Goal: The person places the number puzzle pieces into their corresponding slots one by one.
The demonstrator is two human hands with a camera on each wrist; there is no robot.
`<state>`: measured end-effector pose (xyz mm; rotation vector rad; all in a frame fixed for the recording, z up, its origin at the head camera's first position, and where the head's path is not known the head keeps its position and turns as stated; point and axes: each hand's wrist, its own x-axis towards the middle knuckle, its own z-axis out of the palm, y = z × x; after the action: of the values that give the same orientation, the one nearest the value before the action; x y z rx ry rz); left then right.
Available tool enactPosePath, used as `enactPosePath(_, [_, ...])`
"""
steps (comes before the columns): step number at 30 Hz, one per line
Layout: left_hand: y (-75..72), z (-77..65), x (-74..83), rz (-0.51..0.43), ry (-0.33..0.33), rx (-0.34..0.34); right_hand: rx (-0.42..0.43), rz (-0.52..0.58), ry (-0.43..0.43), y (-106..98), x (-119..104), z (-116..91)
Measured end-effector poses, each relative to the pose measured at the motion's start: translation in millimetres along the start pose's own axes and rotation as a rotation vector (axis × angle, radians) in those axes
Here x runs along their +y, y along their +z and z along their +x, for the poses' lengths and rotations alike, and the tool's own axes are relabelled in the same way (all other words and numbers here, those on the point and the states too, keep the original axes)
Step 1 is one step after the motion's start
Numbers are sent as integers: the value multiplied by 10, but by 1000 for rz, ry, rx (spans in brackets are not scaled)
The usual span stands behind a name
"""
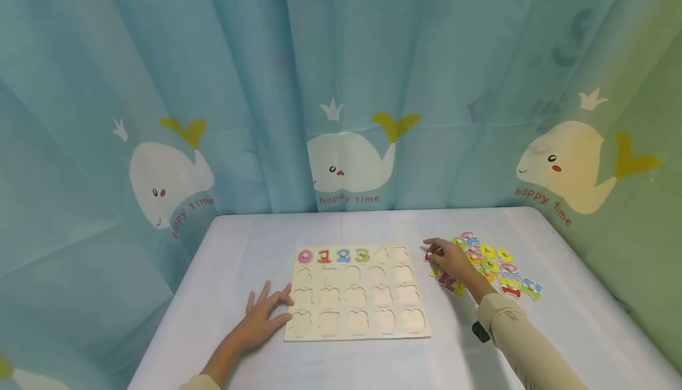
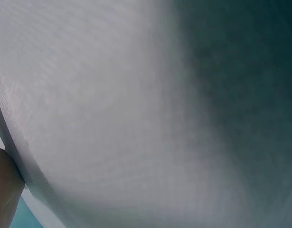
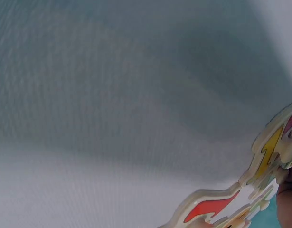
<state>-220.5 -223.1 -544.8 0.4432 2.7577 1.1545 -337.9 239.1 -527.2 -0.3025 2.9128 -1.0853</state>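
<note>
A pale wooden puzzle board (image 1: 346, 341) lies in the middle of the table in the head view, with several rows of recesses. Its top row holds a pink 0 (image 1: 305, 257), a red 1 (image 1: 324, 257), a blue 2 (image 1: 343, 255) and a green 3 (image 1: 362, 255). My left hand (image 1: 259, 319) rests at the board's left edge, fingers spread. To the right, my right hand (image 1: 452, 260) is over the left side of a pile of colourful number pieces (image 1: 489, 264). Its fingertips are by a red piece (image 1: 428, 256); whether they pinch it is hidden.
A white cloth covers the table (image 1: 367, 369). Behind it hangs a blue curtain (image 1: 256, 141) with printed whales. A small black object (image 1: 481, 332) shows beneath the right sleeve (image 1: 524, 339). The left wrist view is mostly cloth.
</note>
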Motion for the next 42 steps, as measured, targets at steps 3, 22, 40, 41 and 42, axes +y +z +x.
enactPosePath(3, [18, -8, 3, -4, 0, -8, 5, 2, 11, 22, 28, 1])
enactPosePath(22, [54, -9, -2, -20, -34, 27, 10, 63, 76, 58, 50, 8])
enactPosePath(40, [4, -5, 4, -1, 23, 60, 11, 59, 45, -9, -2, 57])
enactPosePath(41, [8, -3, -2, 4, 25, 56, 14, 57, 34, -9, 2, 52])
enactPosePath(42, [15, -8, -12, 8, 20, 44, 18, 60, 27, -2, 4, 45])
